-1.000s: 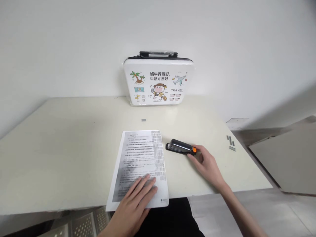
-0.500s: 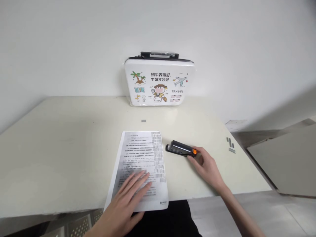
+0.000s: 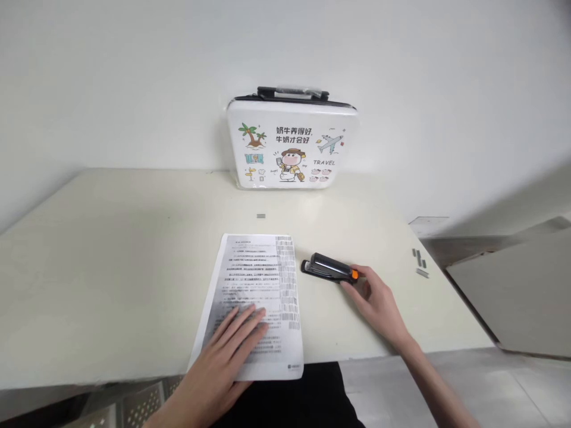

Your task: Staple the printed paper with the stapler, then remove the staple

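Note:
Printed paper (image 3: 263,267) lies at the table's front edge, its lower end jutting past it. My left hand (image 3: 223,362) rests on its lower left part, fingers spread flat and the thumb below the bottom edge. Right of the paper, a black stapler (image 3: 330,267) with an orange part at its rear end lies on the table, its front pointing toward the paper. My right hand (image 3: 375,300) grips that rear end between thumb and fingers.
A white case (image 3: 292,142) with cartoon prints stands against the wall at the table's back. A small staple strip (image 3: 261,216) lies beyond the paper. Several more staple strips (image 3: 419,260) lie near the right edge of the table (image 3: 111,267).
The view has shifted slightly. My left hand has slid a little left and its fingers are closer together on the paper. My right hand still has hold of the stapler.

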Demonstrator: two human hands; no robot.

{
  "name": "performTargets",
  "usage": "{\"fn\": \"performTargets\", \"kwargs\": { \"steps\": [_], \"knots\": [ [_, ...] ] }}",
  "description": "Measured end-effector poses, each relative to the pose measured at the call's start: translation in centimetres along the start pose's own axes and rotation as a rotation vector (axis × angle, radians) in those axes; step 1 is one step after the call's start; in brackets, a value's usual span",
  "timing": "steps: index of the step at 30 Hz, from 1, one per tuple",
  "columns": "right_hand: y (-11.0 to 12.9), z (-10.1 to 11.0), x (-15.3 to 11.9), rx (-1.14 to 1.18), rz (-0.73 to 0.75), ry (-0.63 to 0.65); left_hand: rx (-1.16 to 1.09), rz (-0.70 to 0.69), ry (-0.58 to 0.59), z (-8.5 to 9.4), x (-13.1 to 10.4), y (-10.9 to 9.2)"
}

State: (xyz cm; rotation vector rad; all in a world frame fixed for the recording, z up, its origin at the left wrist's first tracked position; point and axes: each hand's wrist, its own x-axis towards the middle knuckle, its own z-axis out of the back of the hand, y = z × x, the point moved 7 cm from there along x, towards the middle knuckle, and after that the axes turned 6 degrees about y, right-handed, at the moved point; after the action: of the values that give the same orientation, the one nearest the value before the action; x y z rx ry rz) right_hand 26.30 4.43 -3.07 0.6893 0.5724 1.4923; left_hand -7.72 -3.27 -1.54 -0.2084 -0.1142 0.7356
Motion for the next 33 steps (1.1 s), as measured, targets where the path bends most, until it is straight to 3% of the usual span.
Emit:
{"fn": "performTargets", "kwargs": {
  "steps": [19,26,33],
  "knots": [
    [0.2,0.0,-0.1,-0.008,-0.013,0.004,-0.026,0.009,0.005,0.1,0.0,0.1],
    [1.2,-0.3,1.1,-0.012,0.101,0.116,-0.002,0.025,-0.028,-0.3,0.0,0.0],
    [0.9,0.0,1.5,0.013,0.1,0.213,0.09,0.056,-0.057,0.0,1.0,-0.7]
  ]
}}
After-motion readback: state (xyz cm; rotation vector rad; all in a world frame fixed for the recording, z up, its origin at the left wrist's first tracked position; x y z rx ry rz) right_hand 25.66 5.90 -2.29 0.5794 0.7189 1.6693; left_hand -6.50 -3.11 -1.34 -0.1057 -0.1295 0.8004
